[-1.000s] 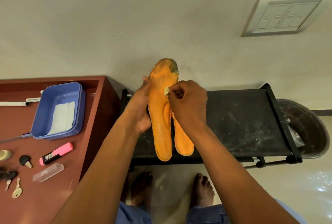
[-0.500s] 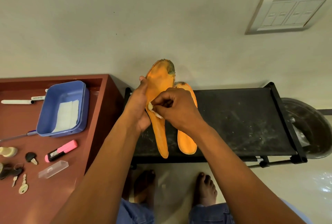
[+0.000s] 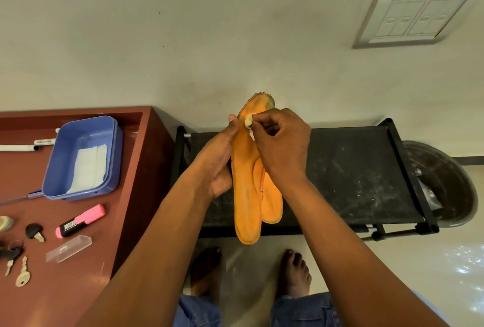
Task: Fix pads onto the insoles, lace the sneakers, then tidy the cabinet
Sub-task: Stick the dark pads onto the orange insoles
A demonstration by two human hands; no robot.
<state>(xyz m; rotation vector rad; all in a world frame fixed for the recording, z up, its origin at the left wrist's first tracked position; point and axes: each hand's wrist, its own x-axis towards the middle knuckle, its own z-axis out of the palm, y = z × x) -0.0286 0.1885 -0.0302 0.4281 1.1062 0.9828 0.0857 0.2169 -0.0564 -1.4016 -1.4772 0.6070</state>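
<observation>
My left hand (image 3: pixel 217 161) grips an orange insole (image 3: pixel 246 190) by its left edge and holds it upright over the black rack. A second orange insole (image 3: pixel 272 203) lies on the rack just behind it, mostly hidden. My right hand (image 3: pixel 282 143) pinches a small whitish pad (image 3: pixel 248 120) against the upper part of the held insole, near its dark-stained toe. White pad sheets (image 3: pixel 87 169) lie in the blue tray (image 3: pixel 62 143) on the cabinet at left.
The red-brown cabinet (image 3: pixel 125 211) top carries a pink highlighter (image 3: pixel 81 220), a clear plastic cap (image 3: pixel 68 248), keys (image 3: pixel 23 273), and a white marker (image 3: pixel 18 148). A dark round bin (image 3: pixel 450 185) stands right of the black rack (image 3: pixel 353 177). My bare feet are below.
My right hand rose from the insole's middle to near its toe with the pad pinched. The held insole turned to face me again and covers more of the second insole.
</observation>
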